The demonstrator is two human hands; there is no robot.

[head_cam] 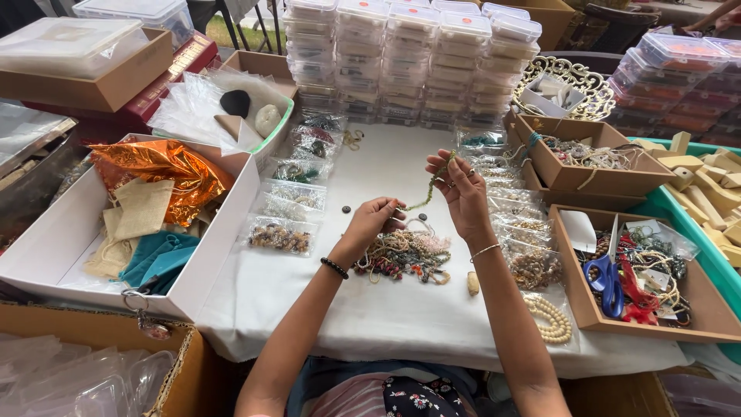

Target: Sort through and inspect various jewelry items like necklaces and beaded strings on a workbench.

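The left hand pinches the lower end of a green bead strand and the right hand grips its upper end, just above the heap of bracelets. Judging by this, a taut, lifted strand avoids snagging the heap

The white-clothed bench carries a heap of mixed bead strands, clear bead packets (in rows) and a shallow white box.
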